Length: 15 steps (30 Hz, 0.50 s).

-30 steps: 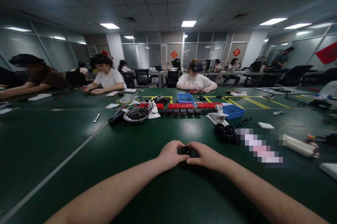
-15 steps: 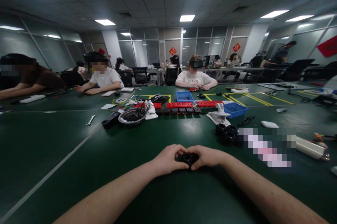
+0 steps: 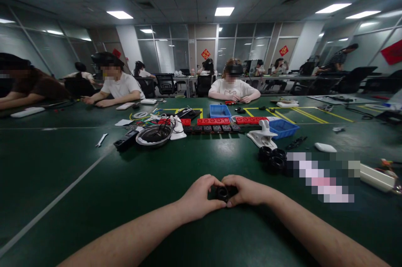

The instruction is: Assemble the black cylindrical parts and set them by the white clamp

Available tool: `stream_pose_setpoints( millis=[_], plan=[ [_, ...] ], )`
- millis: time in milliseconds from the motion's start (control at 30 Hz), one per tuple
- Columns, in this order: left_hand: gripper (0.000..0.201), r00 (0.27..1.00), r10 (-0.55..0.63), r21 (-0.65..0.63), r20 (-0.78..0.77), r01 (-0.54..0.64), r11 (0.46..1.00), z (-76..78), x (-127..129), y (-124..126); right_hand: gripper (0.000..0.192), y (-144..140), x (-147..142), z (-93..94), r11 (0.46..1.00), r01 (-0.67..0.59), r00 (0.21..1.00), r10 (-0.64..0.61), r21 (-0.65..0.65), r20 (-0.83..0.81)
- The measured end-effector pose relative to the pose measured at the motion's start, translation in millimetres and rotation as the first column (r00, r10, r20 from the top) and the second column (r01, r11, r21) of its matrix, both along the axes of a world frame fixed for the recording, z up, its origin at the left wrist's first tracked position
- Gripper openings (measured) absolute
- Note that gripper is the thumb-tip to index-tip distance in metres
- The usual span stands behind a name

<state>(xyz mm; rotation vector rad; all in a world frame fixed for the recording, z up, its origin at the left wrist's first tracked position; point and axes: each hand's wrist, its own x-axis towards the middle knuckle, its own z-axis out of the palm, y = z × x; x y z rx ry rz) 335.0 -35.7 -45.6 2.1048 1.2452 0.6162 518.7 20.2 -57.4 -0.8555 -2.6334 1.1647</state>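
Both hands, left hand (image 3: 201,198) and right hand (image 3: 246,191), still pinch the small black ring (image 3: 222,193) between fingertips, now drawn slightly nearer over the green table (image 3: 94,200), work continuing.

Small black ring (image 3: 222,193), between fingertips

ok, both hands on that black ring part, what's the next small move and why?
Probably a small twist of the black ring part between the fingers. The left hand and right hand pinch it from either side, just above the green table, so it is gripped already and needs no regrasp.
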Motion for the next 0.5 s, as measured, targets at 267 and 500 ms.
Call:
stream_pose_setpoints(
  millis=[267, 500],
  plan=[
    [0.027, 0.979, 0.205, 0.035, -0.001, -0.205, 0.978, -11.1, 5, -5, 0.029, -21, -16, -9.1, 0.896, 0.238, 0.959, -0.279, 0.375, 0.057],
    [0.025, 0.978, 0.207, 0.114, 0.03, -0.209, 0.971, -15.6, 1, 5, 0.032, -26, -23, -13.4, 0.769, 0.291, 0.915, -0.398, 0.569, 0.069]
  ],
)
